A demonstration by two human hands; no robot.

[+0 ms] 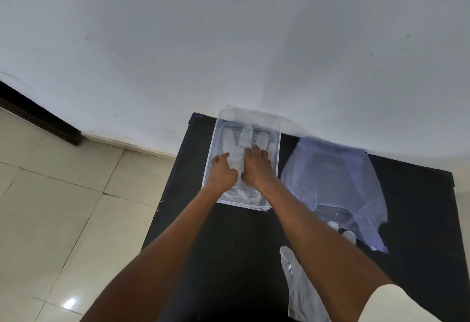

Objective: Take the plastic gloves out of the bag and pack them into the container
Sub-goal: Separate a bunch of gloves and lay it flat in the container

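A clear plastic container (276, 169) sits at the far side of the black table (229, 245). A translucent plastic glove (237, 141) lies flat inside it, fingers pointing to the wall. Both hands rest on that glove: my left hand (223, 173) with fingers curled on its left part, my right hand (256, 167) pressing fingers down on its middle. The bluish plastic bag (335, 184) lies to the right of the container, with glove fingertips (342, 231) poking from its near edge. Another glove (300, 288) lies on the table under my right forearm.
A white wall stands right behind the table. Beige floor tiles (63, 207) spread to the left, past the table's left edge. The container's clear lid (259, 115) leans at the wall behind it.
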